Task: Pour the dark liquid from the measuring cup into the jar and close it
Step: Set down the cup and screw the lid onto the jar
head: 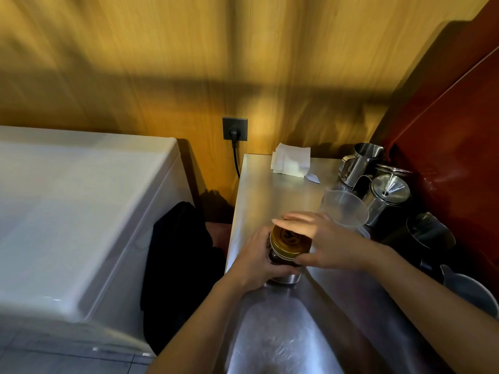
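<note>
A glass jar (283, 273) with dark liquid inside stands on the steel counter (264, 190) near its left edge. A gold lid (289, 242) sits on top of the jar. My left hand (259, 260) wraps around the jar's body from the left. My right hand (321, 238) spreads over the lid, thumb at its front rim and fingers along its far side. The clear plastic measuring cup (344, 207) stands upright just behind my right hand and looks empty.
Steel pitchers (361, 163) and a lidded steel pot (386, 195) crowd the counter's right side by a red wall. White folded paper (290, 161) lies at the back. A white chest appliance (81, 211) stands left, with dark cloth (181, 255) in the gap.
</note>
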Motion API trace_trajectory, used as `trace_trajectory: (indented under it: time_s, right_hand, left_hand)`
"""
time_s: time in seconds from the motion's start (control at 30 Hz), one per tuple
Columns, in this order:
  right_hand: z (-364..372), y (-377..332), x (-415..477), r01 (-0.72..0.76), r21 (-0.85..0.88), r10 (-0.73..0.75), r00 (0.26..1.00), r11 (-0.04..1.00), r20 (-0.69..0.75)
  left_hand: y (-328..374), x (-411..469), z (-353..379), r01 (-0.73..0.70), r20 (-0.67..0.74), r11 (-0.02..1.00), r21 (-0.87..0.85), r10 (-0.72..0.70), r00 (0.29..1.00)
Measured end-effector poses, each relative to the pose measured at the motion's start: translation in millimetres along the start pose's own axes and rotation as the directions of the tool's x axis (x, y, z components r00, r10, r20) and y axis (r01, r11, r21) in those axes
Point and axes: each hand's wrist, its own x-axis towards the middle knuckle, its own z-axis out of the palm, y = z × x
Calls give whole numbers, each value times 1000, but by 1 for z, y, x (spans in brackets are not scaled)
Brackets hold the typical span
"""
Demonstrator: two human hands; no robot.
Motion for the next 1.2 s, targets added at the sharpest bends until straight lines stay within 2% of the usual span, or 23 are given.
trace_trajectory:
  time_s: [0.07, 0.13, 0.23, 0.3, 0.37, 0.4, 0.47, 0.53, 0.6, 0.67, 0.77, 0.83, 0.9, 0.97, 1.03, 1.1, 1.17, 1.2]
  right_hand:
    - [-7, 0, 2, 31, 33, -32, 999, 999, 12]
    - [-10, -1, 3, 25, -14, -25, 1000, 1000, -7]
    - [-9, -13, 6, -158, -303, 144, 987, 940, -70]
    - [-4, -21, 10, -235, -416, 177, 969, 879, -172]
    - [-5, -24, 11, -265, -366, 191, 955, 892, -226]
    - [-7, -23, 11, -256, -331, 194, 958, 908, -209]
    - [-13, -16, 9, -190, -261, 178, 982, 946, -69]
    - [-20, -14, 8, -79, -106, 91, 989, 991, 113]
    - [-21, -11, 9, 23, -13, -20, 986, 1000, 166]
    - [-18, -9, 10, 28, -64, -21, 995, 998, 102]
    - [-13, -14, 14, -129, -315, 94, 988, 940, -123]
    - [-8, -11, 16, -164, -378, 98, 977, 911, -188]
    - [-9, -8, 15, -107, -296, 86, 993, 949, -85]
    - [-14, -6, 13, 19, -131, -7, 996, 991, 88]
    - [-17, -6, 14, 111, -26, -105, 981, 993, 164]
    - [-16, -10, 15, 55, -96, -46, 994, 994, 96]
    - [-16, -11, 17, -72, -302, 63, 997, 951, -38]
    - [-15, -10, 18, -95, -363, 72, 994, 927, -76]
  left_hand:
    - [-3, 3, -3, -11, 43, 1000, 12, 10, 999]
    - [-4, 4, -2, -22, 37, 1000, 21, 21, 999]
    - [-5, 3, 1, -29, 0, 999, 20, 29, 1000]
    - [-5, 2, 2, -23, -8, 1000, 9, 23, 1000]
    - [-5, 1, 2, -17, -5, 1000, 10, 17, 1000]
    - [-5, 1, 2, -16, -4, 1000, 12, 16, 1000]
    - [-3, 2, 1, -14, -8, 1000, 15, 15, 1000]
    - [-3, 2, 1, -24, -12, 1000, 6, 24, 1000]
    - [-3, 2, 1, -30, -1, 1000, 6, 30, 1000]
    - [-4, 3, 1, -21, 5, 999, 24, 21, 1000]
    - [-5, 3, 0, -12, 19, 1000, 25, 12, 1000]
    - [-6, 3, 0, -2, 28, 1000, 11, 2, 1000]
    - [-6, 4, 0, -13, 23, 1000, -7, 13, 1000]
    - [-6, 6, 0, -25, 23, 999, -33, 26, 999]
    - [-8, 6, 0, -22, 19, 999, -25, 22, 1000]
    - [-9, 7, -1, -27, 29, 1000, 0, 27, 999]
    - [-9, 7, -2, -9, 56, 999, 32, 7, 998]
    - [-9, 7, -2, -4, 64, 999, 35, 1, 998]
